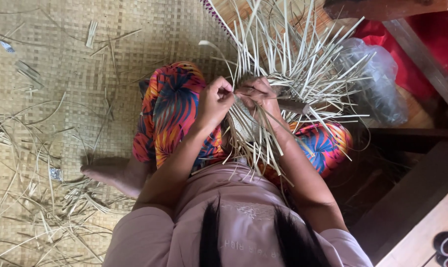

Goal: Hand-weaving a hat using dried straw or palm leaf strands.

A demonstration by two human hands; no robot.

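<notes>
The left hand point(215, 101) and the right hand point(257, 95) met over the person's lap, both clenched on a half-woven piece of pale strips point(263, 118) that lay between the knees on the bright patterned trousers point(169, 109). The left fingers point(224, 88) were pinched shut on a single thin strip just beside the right fingers point(248, 91), which pressed down on the woven core and held it against the lap. The strips looked light, thin and springy, stiff enough to stand out on their own yet likely to kink or split if bent sharply; the safest hold seemed to be close to the woven middle, where the strips cross and brace each other, not out at the loose tips. The piece had no single long axis: its free ends point(293, 54) fanned away from the fingers, most pointing up and outward beyond the right hand, a shorter bunch hanging down toward the person's body. A clear plastic bag point(377, 84) lay well beyond the right fingers, past the fan of ends. Loose cut scraps point(51, 207) were scattered on the woven floor mat point(61, 74), well apart from the left fingers, near the bare foot point(110, 175).
</notes>
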